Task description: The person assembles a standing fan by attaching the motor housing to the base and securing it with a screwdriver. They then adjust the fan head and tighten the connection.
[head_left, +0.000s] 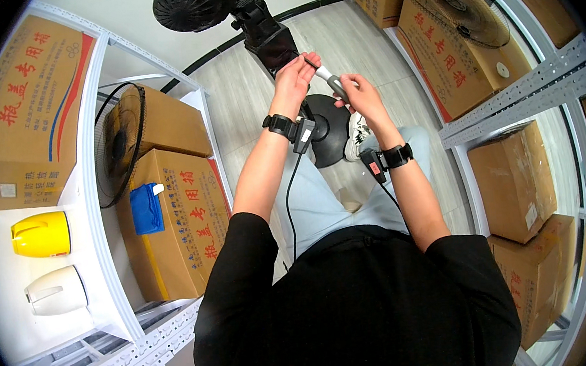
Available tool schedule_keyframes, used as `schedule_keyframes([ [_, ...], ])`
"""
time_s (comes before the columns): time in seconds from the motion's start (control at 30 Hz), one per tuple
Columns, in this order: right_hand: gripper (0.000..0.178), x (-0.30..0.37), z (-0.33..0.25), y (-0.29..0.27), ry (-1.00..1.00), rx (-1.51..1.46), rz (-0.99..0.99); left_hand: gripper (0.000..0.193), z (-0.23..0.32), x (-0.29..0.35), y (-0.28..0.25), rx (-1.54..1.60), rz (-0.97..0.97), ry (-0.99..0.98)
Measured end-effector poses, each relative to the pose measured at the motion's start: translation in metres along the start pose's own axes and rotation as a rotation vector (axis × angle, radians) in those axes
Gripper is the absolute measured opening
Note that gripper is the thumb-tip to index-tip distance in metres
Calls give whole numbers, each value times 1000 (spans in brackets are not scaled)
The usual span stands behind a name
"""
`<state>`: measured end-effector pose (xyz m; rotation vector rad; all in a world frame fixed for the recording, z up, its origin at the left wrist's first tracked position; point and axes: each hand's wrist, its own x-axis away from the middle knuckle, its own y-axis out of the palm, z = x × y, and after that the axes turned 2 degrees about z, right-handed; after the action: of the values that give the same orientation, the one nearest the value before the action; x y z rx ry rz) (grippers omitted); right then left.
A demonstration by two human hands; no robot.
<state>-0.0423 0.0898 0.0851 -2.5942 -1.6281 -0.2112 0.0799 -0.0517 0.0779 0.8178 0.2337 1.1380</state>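
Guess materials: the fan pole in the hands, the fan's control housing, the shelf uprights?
Fan pole: looks like metal, light grey with a dull sheen; the right hand grips it. Control housing, under the left hand: probably moulded plastic, matte black with soft edges. Shelf uprights: likely painted steel, white with punched slots.

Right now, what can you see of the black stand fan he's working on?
The fan is black, plastic by the look. Its round grille head is at the top of the view, on a boxy neck block with a pole below running to a round base on the floor. It seems to tilt toward the person. The left hand touches the neck block; the right hand grips the grey pole section.
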Motion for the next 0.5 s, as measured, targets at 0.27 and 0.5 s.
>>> schedule_keyframes([
  [0.27, 46, 0, -8, -5, -53, 69, 7, 19, 0, -2, 0, 51, 10, 19],
  [0.5, 44, 23, -11, 3, -487, 583, 244, 18, -2, -3, 2, 77, 25, 14],
])
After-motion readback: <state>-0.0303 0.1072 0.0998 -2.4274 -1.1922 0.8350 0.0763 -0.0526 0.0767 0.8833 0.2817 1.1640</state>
